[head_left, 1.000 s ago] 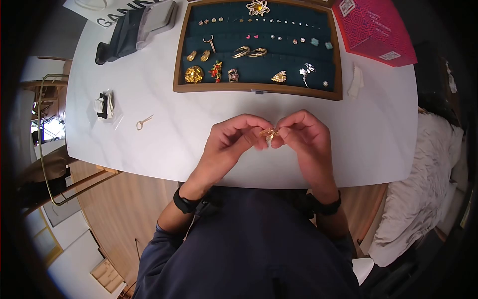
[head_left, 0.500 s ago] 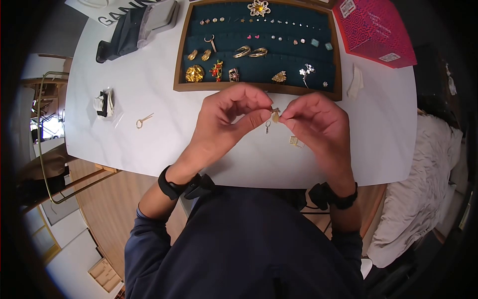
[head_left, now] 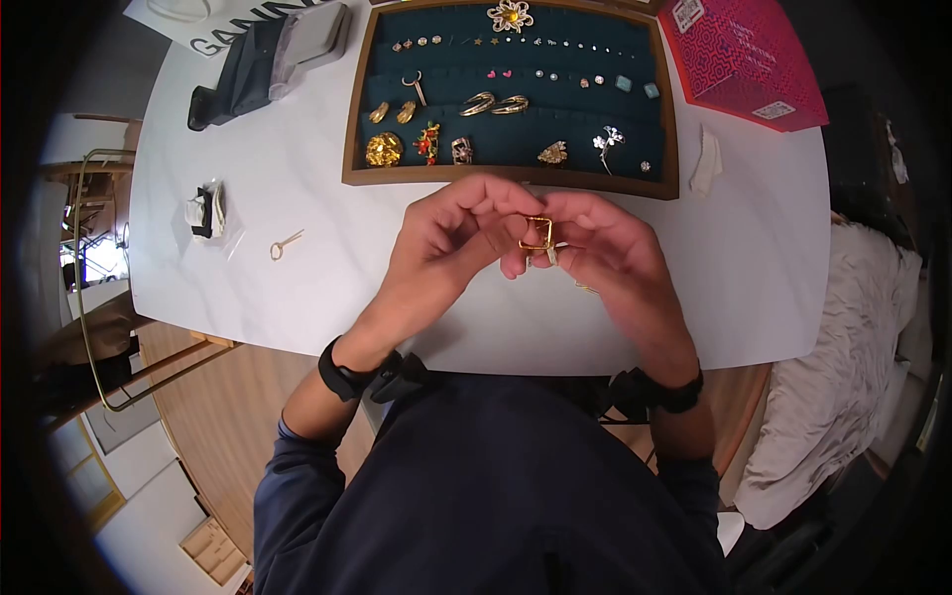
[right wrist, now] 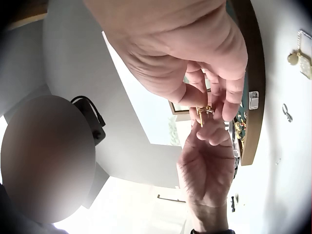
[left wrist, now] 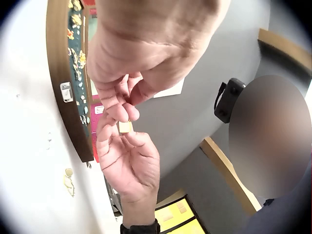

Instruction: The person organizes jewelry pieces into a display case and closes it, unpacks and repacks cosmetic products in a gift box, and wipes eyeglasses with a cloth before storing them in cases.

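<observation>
1. At the left of the working spot, above the white marbled tabletop (head_left: 327, 297), find the left hand (head_left: 441, 233) with thumb and fingertips closed in a narrow pinch on a square, open-framed, gold-coloured metal jewellery piece (head_left: 549, 234). Judged to be at the step of adjusting or examining by fingertip; cannot tell which.
2. In the middle, seems to call next for a light, steady pinch from both sides, being perhaps liable to slip or bend under too much force.
3. Between the two hands, touching both, held above the tabletop on the near side of the brown wooden jewellery case with dark green lining (head_left: 397, 178). Cannot tell which hand bears more weight.
4. To the right, find the right hand (head_left: 617, 243) pinching the opposite side, with a small gold-coloured metal trinket (head_left: 586, 288) partly hidden just beneath.
</observation>
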A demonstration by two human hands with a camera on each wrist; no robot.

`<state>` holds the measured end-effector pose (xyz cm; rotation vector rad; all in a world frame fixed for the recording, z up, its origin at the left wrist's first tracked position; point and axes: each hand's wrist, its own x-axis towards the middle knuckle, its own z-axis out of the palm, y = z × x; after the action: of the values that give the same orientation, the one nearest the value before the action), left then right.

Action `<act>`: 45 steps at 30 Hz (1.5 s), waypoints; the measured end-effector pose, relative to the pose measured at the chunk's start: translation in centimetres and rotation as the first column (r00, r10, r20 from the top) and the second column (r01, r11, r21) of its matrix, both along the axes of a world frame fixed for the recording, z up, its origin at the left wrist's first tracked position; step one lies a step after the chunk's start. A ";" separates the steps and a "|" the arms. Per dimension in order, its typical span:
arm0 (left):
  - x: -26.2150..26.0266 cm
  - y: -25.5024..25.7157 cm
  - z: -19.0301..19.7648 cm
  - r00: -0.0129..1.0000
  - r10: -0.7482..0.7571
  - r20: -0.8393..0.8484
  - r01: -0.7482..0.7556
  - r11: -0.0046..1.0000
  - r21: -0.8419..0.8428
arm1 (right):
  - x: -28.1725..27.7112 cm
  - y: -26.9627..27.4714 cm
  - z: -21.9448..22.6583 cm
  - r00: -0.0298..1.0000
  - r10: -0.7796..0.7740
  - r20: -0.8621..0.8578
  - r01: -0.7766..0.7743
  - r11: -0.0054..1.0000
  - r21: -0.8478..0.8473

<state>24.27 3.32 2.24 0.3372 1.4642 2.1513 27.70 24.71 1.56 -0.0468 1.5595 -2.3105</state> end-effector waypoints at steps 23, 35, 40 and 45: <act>-0.3 0.3 -0.1 0.998 0.057 -0.006 -0.057 0.991 -0.124 | 1.2 0.4 0.1 0.992 -0.121 -0.018 0.122 0.992 0.013; -0.2 0.5 -0.5 0.989 0.072 -0.127 -0.082 0.994 -0.072 | 1.3 0.1 -0.5 0.985 -0.151 -0.081 0.151 0.989 -0.006; -0.1 1.0 -0.3 0.954 0.108 -0.281 -0.138 0.986 -0.089 | 1.4 0.2 -0.5 0.988 -0.118 -0.101 0.112 0.992 -0.062; -0.1 1.0 -0.4 0.927 0.139 -0.350 -0.185 0.978 -0.102 | 1.5 -1.1 -0.4 0.987 -0.159 0.015 0.159 0.987 -0.034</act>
<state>24.17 4.29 1.87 0.5826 1.8784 2.1866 29.20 23.64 1.17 0.0866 1.5678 -2.4553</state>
